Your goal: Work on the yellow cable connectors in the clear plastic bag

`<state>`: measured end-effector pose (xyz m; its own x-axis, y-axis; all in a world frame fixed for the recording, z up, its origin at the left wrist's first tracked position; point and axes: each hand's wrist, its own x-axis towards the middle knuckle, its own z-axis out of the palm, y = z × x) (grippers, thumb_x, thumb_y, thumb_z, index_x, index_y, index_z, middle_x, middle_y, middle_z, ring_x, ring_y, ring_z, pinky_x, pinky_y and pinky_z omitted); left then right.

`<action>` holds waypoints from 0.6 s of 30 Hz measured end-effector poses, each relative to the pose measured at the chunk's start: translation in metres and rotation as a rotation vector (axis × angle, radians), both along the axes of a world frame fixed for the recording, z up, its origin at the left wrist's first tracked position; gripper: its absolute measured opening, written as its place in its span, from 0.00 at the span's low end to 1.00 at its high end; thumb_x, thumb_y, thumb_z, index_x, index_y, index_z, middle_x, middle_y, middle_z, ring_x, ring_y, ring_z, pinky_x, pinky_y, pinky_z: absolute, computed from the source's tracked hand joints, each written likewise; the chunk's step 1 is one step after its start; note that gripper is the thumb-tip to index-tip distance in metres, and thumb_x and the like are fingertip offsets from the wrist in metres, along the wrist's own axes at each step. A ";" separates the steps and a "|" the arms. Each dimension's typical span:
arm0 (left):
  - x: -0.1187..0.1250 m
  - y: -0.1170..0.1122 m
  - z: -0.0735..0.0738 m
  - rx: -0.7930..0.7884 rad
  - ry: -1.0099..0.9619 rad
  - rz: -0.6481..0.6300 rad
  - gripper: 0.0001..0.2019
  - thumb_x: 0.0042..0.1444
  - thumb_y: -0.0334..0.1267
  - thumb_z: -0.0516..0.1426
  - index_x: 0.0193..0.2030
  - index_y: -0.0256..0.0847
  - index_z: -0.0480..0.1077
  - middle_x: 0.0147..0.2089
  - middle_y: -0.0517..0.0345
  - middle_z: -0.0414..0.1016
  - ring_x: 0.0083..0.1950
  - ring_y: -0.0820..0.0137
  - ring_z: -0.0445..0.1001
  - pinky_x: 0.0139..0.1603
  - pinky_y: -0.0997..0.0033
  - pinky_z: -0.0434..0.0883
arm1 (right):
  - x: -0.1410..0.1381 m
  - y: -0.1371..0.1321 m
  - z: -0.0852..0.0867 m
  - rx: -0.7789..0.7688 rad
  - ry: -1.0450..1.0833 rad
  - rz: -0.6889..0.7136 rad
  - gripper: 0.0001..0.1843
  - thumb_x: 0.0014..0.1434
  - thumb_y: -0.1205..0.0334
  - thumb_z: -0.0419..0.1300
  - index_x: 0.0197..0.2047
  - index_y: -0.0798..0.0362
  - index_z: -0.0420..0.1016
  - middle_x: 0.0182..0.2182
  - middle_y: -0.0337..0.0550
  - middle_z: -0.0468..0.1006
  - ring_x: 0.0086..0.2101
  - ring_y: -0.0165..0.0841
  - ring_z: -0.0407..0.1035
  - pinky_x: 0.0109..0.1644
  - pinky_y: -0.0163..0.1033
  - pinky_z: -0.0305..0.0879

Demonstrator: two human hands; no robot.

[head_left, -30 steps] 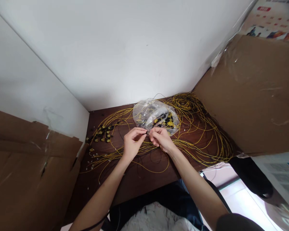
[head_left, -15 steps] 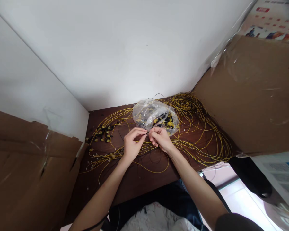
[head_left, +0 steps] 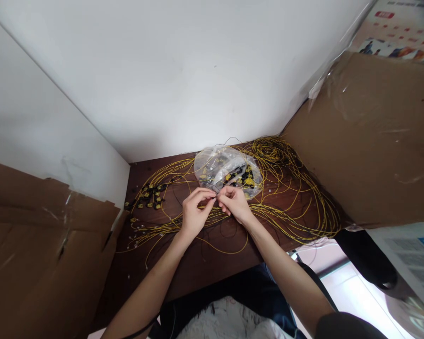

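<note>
My left hand (head_left: pixel 195 211) is pinched, thumb against forefinger, over the middle of the dark brown table (head_left: pixel 191 278). Its fingertips meet those of my right hand (head_left: pixel 234 203), which is closed too, with the fingers curled. A thin dark wire (head_left: pixel 216 187) runs to where the fingertips meet; its end, and any tiny part on it, is too small to make out. Just behind the hands lies a clear plastic bag (head_left: pixel 205 162) with black and yellow connectors (head_left: pixel 249 178) in it. Under the wrists passes a bundle of yellow wires (head_left: pixel 268 212).
Several black and yellow connectors (head_left: pixel 150 195) lie at the left, above small white wire ends (head_left: pixel 136 235). Coiled yellow wire (head_left: pixel 268 148) sits at the back right. Cardboard (head_left: pixel 367 141) walls the right side, more cardboard (head_left: pixel 31 245) the left, and a white wall (head_left: pixel 198 70) the back.
My right hand's fingertips have shifted slightly left, closing up to the left hand's. The bag, wires and connectors stay where they were.
</note>
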<state>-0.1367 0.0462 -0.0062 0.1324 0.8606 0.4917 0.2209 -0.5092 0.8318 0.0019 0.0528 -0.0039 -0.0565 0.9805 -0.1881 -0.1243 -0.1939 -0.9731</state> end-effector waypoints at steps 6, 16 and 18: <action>-0.001 -0.001 0.003 0.059 0.059 0.015 0.05 0.54 0.30 0.56 0.34 0.39 0.74 0.37 0.53 0.74 0.39 0.71 0.74 0.40 0.72 0.73 | 0.001 -0.001 -0.001 0.021 -0.030 0.011 0.07 0.44 0.62 0.60 0.23 0.55 0.66 0.14 0.31 0.68 0.11 0.20 0.57 0.11 0.24 0.47; -0.001 0.005 -0.003 -0.234 -0.201 0.040 0.06 0.50 0.35 0.60 0.34 0.36 0.74 0.37 0.51 0.77 0.39 0.68 0.76 0.41 0.69 0.74 | 0.005 0.001 -0.002 0.104 0.007 0.091 0.14 0.46 0.53 0.65 0.28 0.55 0.70 0.19 0.33 0.69 0.16 0.21 0.58 0.17 0.27 0.50; 0.000 0.005 -0.003 -0.253 -0.220 0.042 0.06 0.49 0.34 0.60 0.35 0.35 0.73 0.37 0.52 0.77 0.38 0.69 0.76 0.40 0.70 0.74 | 0.005 0.001 -0.001 0.123 -0.001 0.075 0.14 0.46 0.52 0.65 0.29 0.55 0.71 0.20 0.34 0.69 0.18 0.21 0.58 0.17 0.27 0.49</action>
